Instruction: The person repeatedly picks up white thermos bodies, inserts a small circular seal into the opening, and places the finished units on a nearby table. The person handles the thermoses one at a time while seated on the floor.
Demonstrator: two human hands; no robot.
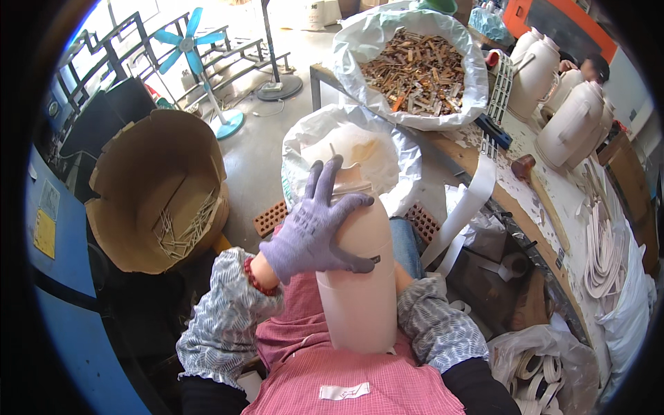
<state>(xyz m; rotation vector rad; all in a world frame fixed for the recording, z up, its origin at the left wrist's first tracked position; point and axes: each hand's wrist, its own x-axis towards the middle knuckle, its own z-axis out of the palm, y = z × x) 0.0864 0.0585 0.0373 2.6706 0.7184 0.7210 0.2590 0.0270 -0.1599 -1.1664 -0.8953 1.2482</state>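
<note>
- There was the pale pink plastic shell [356,311], resting across the lap [294,311], its neck pointing away toward the white sack [297,135]!
- The step in hand looked like steadying or turning that shell; the next move seemed to call for firm support from both sides.
- And the left hand [308,232], gloved in purple, lay open across the shoulder, fingers splayed, thumb stretched along the side.
- The right wrist [402,279] slipped behind the shell, hiding the right hand: no telling whether it gripped.
</note>
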